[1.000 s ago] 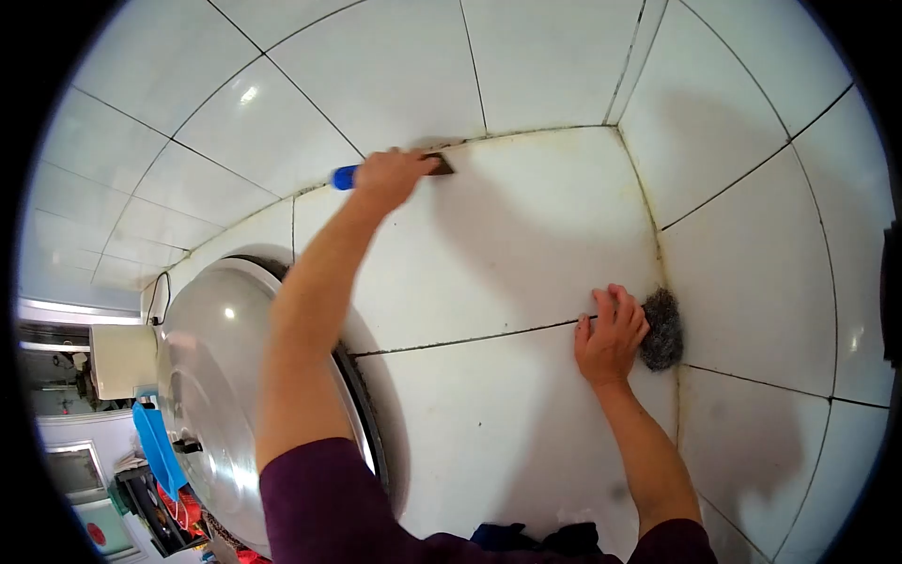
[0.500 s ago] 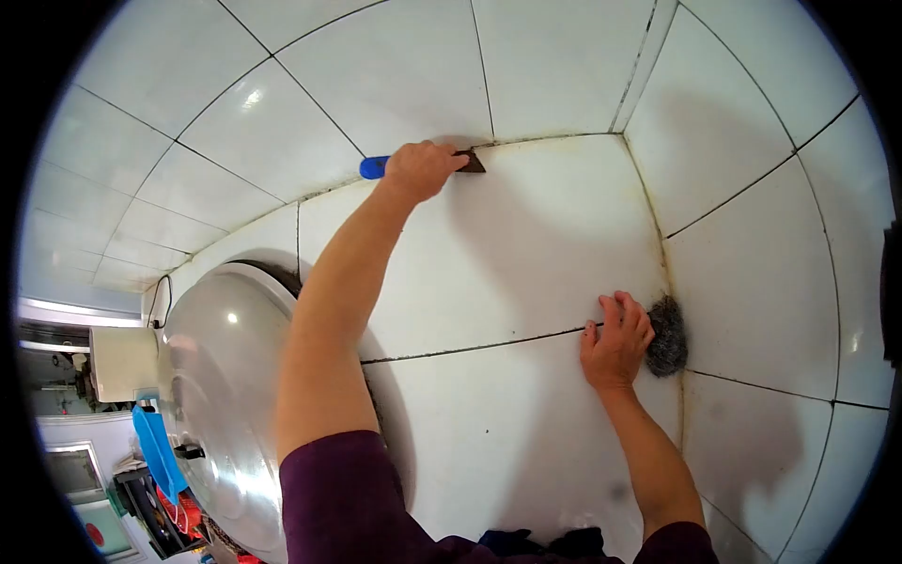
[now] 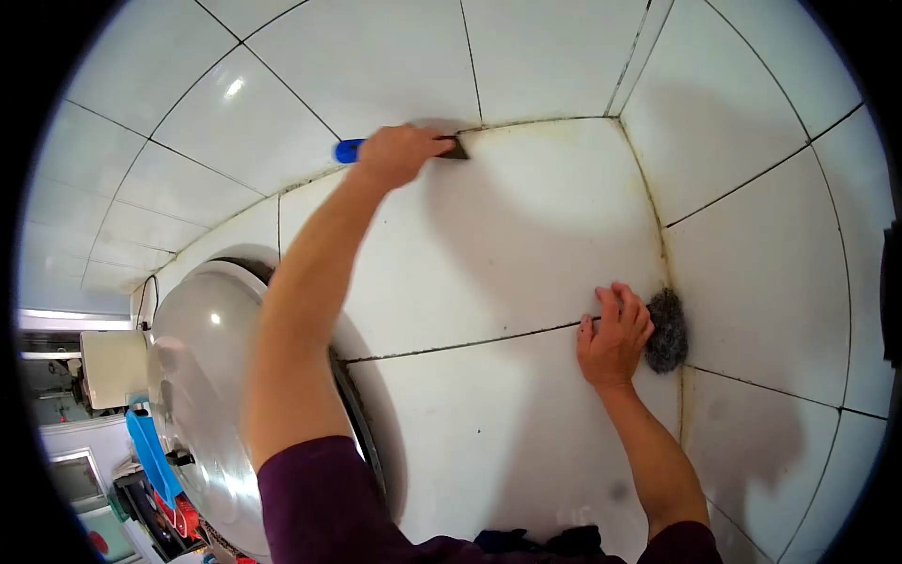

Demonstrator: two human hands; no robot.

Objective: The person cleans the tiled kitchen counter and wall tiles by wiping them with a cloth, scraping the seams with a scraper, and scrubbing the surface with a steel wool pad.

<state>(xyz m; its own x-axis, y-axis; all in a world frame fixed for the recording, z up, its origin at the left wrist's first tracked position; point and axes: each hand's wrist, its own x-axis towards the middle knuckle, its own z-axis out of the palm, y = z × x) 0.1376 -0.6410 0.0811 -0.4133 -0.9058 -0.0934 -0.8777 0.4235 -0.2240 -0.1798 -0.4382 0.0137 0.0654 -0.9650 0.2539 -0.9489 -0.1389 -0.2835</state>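
Note:
My left hand [image 3: 399, 157] is closed round a scraper with a blue handle [image 3: 349, 150]. Its dark blade [image 3: 457, 148] lies along the stained seam where the white tiled surface [image 3: 526, 244] meets the back wall. On the right, my right hand [image 3: 615, 338] rests on the tiles with its fingers apart, close beside a grey steel wool pad [image 3: 666, 331]. That pad sits against the seam of the right wall.
A large round metal lid [image 3: 211, 376] with a black knob covers the left side. Past it are a cream box [image 3: 113, 368], a blue object [image 3: 152, 451] and red items. Tiled walls rise behind and at right. Dark cloth [image 3: 540, 541] lies at the bottom edge.
Over the last second my left hand and the scraper have shifted right along the back seam, then back left a little. My right hand stays beside the pad. The view has shifted slightly.

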